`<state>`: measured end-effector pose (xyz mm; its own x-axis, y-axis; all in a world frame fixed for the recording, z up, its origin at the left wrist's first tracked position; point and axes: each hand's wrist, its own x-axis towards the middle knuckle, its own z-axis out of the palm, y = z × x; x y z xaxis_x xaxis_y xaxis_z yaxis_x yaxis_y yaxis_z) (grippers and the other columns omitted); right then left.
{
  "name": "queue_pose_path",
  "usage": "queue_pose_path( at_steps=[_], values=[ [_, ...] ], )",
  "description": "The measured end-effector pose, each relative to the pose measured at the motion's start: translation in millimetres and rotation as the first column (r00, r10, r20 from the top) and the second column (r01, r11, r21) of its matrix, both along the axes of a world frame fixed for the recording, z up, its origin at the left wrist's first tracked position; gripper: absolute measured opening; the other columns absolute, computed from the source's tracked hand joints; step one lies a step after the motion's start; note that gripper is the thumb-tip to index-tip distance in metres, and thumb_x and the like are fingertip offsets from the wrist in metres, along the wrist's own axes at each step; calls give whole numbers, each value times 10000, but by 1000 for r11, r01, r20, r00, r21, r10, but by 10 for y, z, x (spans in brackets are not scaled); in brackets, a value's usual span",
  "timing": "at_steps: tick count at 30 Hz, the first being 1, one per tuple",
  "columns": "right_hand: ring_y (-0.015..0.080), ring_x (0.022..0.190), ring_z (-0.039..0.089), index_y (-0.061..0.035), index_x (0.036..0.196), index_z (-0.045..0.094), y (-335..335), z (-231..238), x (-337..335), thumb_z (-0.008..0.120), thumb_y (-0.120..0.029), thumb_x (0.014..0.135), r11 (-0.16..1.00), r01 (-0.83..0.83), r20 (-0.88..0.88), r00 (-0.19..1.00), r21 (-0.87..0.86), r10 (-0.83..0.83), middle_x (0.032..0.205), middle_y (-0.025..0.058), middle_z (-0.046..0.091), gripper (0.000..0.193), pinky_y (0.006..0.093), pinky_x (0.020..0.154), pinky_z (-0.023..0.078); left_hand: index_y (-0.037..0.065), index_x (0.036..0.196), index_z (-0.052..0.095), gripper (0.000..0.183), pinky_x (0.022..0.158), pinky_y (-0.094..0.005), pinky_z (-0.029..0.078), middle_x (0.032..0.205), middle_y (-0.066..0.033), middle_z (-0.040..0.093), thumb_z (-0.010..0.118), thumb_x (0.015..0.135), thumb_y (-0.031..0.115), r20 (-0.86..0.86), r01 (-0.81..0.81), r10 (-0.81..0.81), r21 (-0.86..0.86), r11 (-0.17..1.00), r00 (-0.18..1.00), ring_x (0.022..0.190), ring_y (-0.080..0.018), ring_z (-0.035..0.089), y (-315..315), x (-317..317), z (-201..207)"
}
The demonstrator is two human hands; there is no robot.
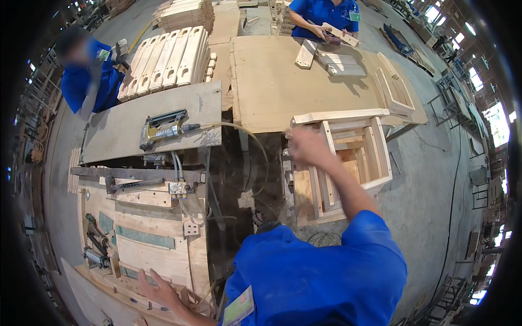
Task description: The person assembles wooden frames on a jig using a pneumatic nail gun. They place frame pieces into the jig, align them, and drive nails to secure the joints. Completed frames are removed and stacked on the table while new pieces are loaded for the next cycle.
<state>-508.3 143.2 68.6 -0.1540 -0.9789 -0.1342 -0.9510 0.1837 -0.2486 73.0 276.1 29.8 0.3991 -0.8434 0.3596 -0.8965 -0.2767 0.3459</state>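
My left hand (pixel 160 292) is over the near part of a wooden jig bench (pixel 157 261), its fingers spread and nothing in them. Green strips (pixel 145 237) and a metal clamp (pixel 96 259) are fixed on that bench. My right arm reaches forward, and my right hand (pixel 308 148), smeared by motion, is at the left corner of some stacked pale wooden frames (pixel 383 155). Whether its fingers hold anything cannot be made out. A nail gun (pixel 163 129) with an air hose (pixel 255 142) lies on the grey board (pixel 201 103) beyond the jig.
A cardboard-covered table (pixel 266 81) stands ahead, with wooden slats (pixel 342 64) and another frame (pixel 394 87) on it. A co-worker (pixel 323 19) handles a wooden piece at its far side. Another person (pixel 89 76) stands left, by a stack of slotted boards (pixel 166 60).
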Motion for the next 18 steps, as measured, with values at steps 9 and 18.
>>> queue_pose_path(
  at_steps=[9, 18],
  values=[
    [411, 1206, 680, -138, 1219, 721, -422, -567, -2332, 861, -110, 700, 942, 46, -372, 924, 333, 87, 1238, 174, 743, 538, 554, 1006, 541, -41, 1234, 682, 285, 1009, -460, 527, 1223, -236, 702, 710, 975, 77, -187, 347, -349, -42, 937, 918, 1140, -406, 670, -503, -775, 39],
    [414, 1099, 718, -114, 1342, 684, -685, 396, -2182, 949, -278, 633, 945, -72, -384, 902, 318, 198, 1139, 232, 761, 774, 497, 974, 567, 27, 1078, 775, 181, 838, -439, 594, 1015, -181, 772, 763, 938, 141, -343, 152, -202, -168, 974, 917, 943, -382, 742, -159, -721, 4]
  ],
)
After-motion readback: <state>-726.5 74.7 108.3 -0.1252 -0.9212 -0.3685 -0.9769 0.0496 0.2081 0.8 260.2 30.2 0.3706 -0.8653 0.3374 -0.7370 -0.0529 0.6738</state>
